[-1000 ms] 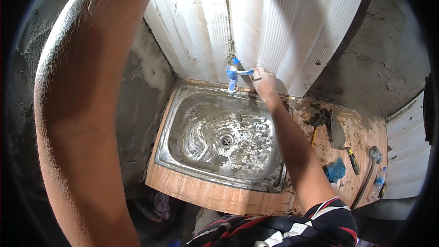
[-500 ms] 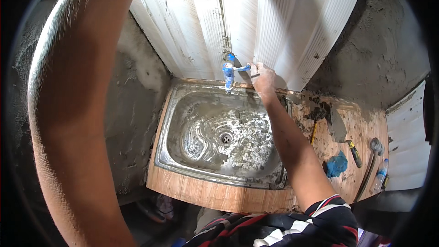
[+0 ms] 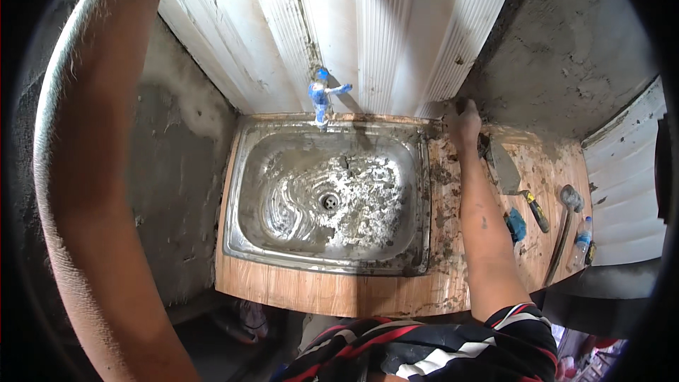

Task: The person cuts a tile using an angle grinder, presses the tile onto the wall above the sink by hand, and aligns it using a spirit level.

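My right hand (image 3: 465,126) is at the back of the wooden counter, right of the sink, by the lower corner of the white wall panel (image 3: 385,35). Its fingers are curled in shadow; what they grip, if anything, is hidden. My left forearm (image 3: 92,170) rises along the left side of the view, and its hand is beyond the upper edge. Left of my right hand, a blue plastic tap (image 3: 320,97) stands out from the panel over the steel sink (image 3: 237,230). Grey and whitish smears coat the basin around its drain (image 3: 329,202).
On the wooden counter (image 3: 297,290), right of my right arm, lie a trowel (image 3: 505,170), a crumpled blue cloth (image 3: 517,225), a long-handled tool with a grey head (image 3: 571,198) and a plastic bottle (image 3: 582,240). Rough cement walls (image 3: 170,184) flank the counter.
My right hand has left the tap's lever and moved right, to the counter's back by the panel corner. The view has shifted slightly, so the sink sits further left. My left arm stays raised.
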Demonstrator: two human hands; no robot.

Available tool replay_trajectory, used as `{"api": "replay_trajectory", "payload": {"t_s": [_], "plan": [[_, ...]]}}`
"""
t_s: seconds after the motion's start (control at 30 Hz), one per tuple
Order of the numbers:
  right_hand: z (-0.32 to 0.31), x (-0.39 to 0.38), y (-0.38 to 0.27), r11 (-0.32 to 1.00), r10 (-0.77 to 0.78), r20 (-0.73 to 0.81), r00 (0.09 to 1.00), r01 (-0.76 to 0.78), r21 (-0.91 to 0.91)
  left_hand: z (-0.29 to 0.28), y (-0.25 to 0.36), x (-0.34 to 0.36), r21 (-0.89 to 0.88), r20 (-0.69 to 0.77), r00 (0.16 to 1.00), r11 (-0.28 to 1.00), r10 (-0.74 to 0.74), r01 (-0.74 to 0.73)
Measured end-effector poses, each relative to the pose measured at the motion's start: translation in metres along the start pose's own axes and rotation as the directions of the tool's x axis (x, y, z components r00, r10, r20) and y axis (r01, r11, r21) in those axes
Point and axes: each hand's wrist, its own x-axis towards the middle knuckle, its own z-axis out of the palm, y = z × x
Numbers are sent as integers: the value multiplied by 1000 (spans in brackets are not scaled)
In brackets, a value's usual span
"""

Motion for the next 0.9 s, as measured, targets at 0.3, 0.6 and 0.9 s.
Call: {"api": "replay_trajectory", "payload": {"t_s": [0.3, 0.6, 0.9], "plan": [[-5, 24, -18, 954, -92, 306, 948, 171, -245, 4, 6, -5, 52, -186, 982, 998, -34, 44], [-9, 21, -40, 956, -14, 375, 927, 123, -267, 116, 147, -71, -186, -142, 957, 943, 253, -276], [-8, 14, -19, 945, 67, 518, 853, 113, -307, 114, 171, -43, 30, 10, 975, 974, 224, -224]]}}
